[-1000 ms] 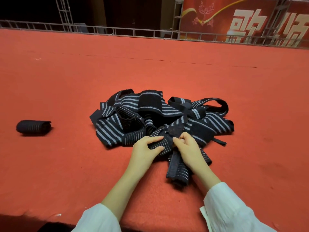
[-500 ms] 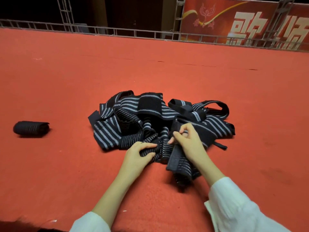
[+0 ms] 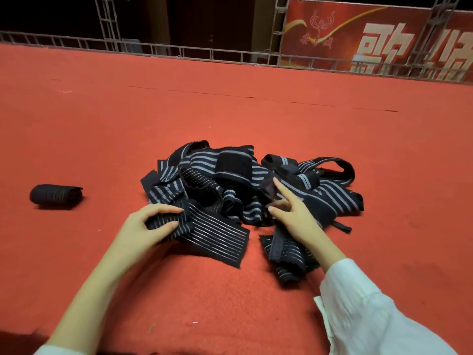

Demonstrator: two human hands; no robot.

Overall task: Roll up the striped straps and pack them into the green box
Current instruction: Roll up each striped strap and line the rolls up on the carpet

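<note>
A tangled heap of dark straps with pale stripes lies on the red carpet in front of me. My left hand grips one end of a thin-striped strap, which lies flat and pulled out of the heap's near side. My right hand pinches the dark fastening end of another strap between thumb and forefinger; the rest of that strap runs under my wrist toward me. One rolled-up strap lies apart at the left. No green box is in view.
Red carpet stretches all round the heap. A metal truss rail runs along its far edge, with a red banner behind it at the right. White sleeves cover my forearms at the bottom.
My left hand has pulled a thin-striped strap end out of the heap to the left and laid it flat. My right hand has shifted up to the dark fastening patch.
</note>
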